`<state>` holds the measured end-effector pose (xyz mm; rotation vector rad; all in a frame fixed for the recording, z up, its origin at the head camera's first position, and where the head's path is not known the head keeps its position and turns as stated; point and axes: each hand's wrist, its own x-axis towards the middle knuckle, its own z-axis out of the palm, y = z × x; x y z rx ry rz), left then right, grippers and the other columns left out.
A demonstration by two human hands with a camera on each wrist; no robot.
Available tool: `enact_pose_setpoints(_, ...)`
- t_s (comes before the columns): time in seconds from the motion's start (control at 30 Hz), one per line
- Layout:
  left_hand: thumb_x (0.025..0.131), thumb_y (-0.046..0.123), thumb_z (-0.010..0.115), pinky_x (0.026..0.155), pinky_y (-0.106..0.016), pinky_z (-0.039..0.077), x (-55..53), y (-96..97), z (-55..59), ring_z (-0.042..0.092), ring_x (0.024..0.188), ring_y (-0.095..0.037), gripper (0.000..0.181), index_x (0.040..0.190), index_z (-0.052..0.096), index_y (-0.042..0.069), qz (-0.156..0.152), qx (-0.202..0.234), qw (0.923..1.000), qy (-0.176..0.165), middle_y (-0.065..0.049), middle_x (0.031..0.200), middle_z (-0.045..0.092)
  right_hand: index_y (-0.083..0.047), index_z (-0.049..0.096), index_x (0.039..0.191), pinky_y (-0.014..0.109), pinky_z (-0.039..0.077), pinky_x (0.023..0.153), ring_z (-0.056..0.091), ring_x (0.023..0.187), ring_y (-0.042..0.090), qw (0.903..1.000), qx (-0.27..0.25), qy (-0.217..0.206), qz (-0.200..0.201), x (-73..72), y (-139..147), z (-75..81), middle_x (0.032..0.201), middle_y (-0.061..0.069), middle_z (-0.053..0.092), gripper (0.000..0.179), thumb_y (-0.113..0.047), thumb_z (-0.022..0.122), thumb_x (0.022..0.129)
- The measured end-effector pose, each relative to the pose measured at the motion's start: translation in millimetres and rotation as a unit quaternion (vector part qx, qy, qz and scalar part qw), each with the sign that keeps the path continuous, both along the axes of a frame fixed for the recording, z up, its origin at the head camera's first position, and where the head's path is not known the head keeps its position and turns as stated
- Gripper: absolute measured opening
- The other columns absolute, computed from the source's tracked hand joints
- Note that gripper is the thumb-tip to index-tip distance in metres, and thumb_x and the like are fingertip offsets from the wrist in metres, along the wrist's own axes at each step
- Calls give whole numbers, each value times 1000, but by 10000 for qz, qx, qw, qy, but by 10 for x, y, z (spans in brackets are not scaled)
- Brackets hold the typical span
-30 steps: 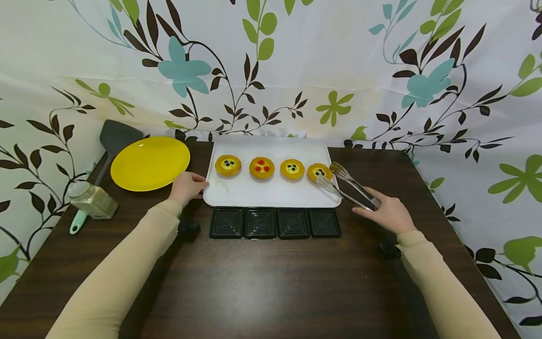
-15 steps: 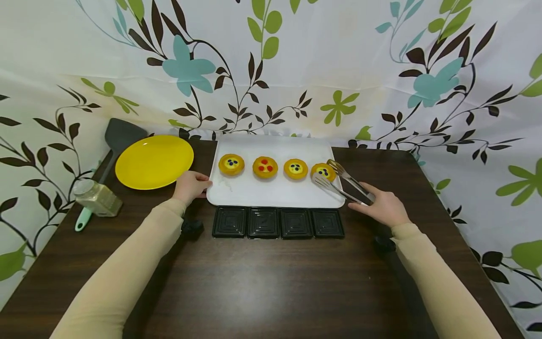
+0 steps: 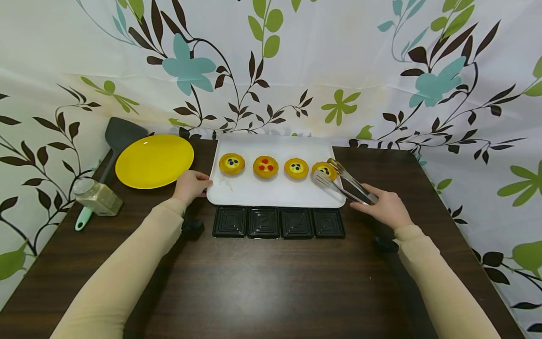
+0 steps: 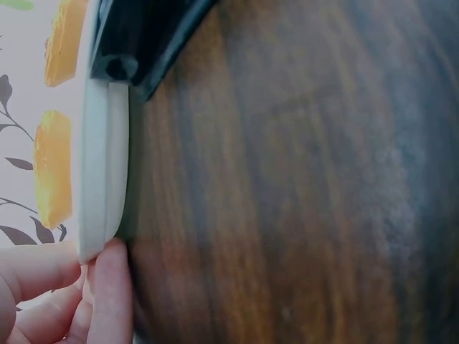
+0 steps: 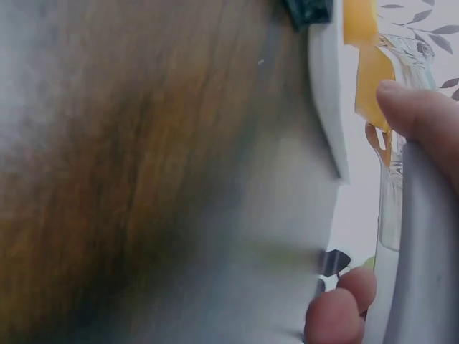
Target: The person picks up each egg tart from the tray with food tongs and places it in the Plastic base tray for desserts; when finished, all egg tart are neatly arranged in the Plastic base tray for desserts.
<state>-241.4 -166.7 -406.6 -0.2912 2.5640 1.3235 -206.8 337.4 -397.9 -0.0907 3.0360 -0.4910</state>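
In the head view my left hand (image 3: 190, 186) pinches the left edge of a white tray (image 3: 254, 194); the left wrist view has its fingers (image 4: 111, 294) at the tray's corner. Several custard tarts stand in a row on it: a red-dotted tart (image 3: 265, 167), and blue-dotted ones, the rightmost tart (image 3: 325, 169) among them. My right hand (image 3: 386, 207) holds metal tongs (image 3: 352, 181), whose two ends lie on either side of that rightmost tart, partly covering it. Whether both ends touch it I cannot tell. In the right wrist view the tongs' grey handle (image 5: 423, 251) lies against the hand.
Several black square plastic trays (image 3: 279, 223) line the white tray's front edge. To the left are a yellow plate (image 3: 154, 161), a dark spatula (image 3: 122, 134) with a green handle end, and a jar (image 3: 101, 198). A patterned curtain (image 3: 296, 70) hangs behind the dark table (image 3: 262, 282).
The tongs have shifted slightly left, so their ends reach further around the rightmost tart. My left hand stays on the tray edge. The head view has turned slightly.
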Motion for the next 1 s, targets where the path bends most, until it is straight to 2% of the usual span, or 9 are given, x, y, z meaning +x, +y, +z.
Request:
enact_pose_setpoints(0.27, 96, 14, 55, 83, -35, 56, 3, 12, 4, 60, 104, -35, 36, 123, 55, -11, 7, -43, 10000, -59, -27, 120, 55, -7, 47, 140, 32, 41, 61, 52, 81, 30, 9998, -52, 184, 79, 281, 44, 127, 107, 24, 60, 88, -63, 67, 76)
enact_pose_setpoints(0.5, 96, 14, 55, 83, -35, 56, -12, -3, -12, 60, 104, -35, 37, 124, 54, -10, -19, -26, 9999, -144, -27, 121, 54, -5, 52, 135, 27, 40, 54, 51, 71, 23, 9983, -287, 414, 295, 588, 136, 143, 93, 17, 63, 82, -57, 72, 74)
enact_pose_setpoints(0.67, 96, 13, 55, 82, -35, 56, -19, -13, -17, 60, 105, -36, 37, 124, 54, -11, -34, -13, 9999, -151, -27, 121, 54, -6, 54, 134, 24, 35, 46, 47, 61, 17, 9980, -195, 518, 302, 780, 134, 122, 76, 9, 58, 82, -57, 74, 73)
enact_pose_setpoints(0.8, 96, 13, 55, 82, -35, 56, -23, -15, -11, 60, 105, -36, 37, 124, 54, -11, -34, -7, 9999, -151, -27, 121, 54, -8, 54, 134, 22, 33, 43, 42, 55, 13, 9979, -197, 527, 319, 913, 104, 115, 69, 5, 54, 82, -57, 75, 72)
enact_pose_setpoints(1.0, 96, 13, 55, 82, -35, 56, 3, 4, 23, 60, 105, -36, 37, 124, 54, -12, -57, -24, 9999, -89, -28, 120, 55, -13, 55, 134, 22, 28, 42, 34, 50, 10, 9981, -205, 465, 354, 1071, 82, 93, 58, -2, 41, 79, -56, 75, 71)
